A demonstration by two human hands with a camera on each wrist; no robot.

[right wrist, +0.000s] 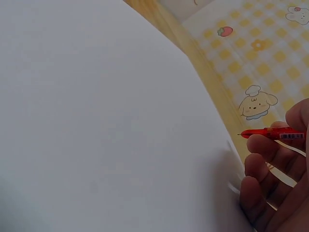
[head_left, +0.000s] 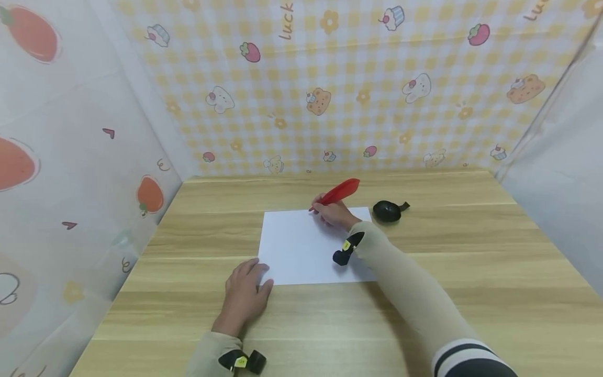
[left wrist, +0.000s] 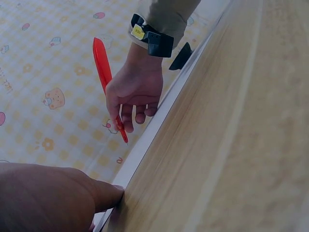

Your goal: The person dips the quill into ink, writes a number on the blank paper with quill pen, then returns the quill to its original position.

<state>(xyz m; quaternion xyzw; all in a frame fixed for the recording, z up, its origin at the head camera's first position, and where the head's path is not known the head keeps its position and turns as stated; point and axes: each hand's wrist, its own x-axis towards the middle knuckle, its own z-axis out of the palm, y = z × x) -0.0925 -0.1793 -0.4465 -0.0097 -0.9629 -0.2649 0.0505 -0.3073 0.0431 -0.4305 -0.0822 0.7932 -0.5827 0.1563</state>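
Observation:
A white sheet of paper (head_left: 297, 248) lies on the wooden table. My right hand (head_left: 335, 214) pinches a red feather-shaped pen (head_left: 342, 191) near its point, over the sheet's far edge. In the right wrist view the bare tip of the pen (right wrist: 253, 133) sticks out past the fingers, with a barcode label on its barrel. I cannot tell whether the tip touches the paper. With its fingers fairly straight, my left hand (head_left: 245, 293) rests at the near left corner of the sheet; in the left wrist view the thumb (left wrist: 110, 194) touches the paper's edge.
Just right of the paper's far corner sits a rounded black object (head_left: 387, 211) with a short flat tail. The wooden table (head_left: 207, 220) reaches back to a yellow checked cloth (head_left: 282, 104). White sheeting hangs at both sides.

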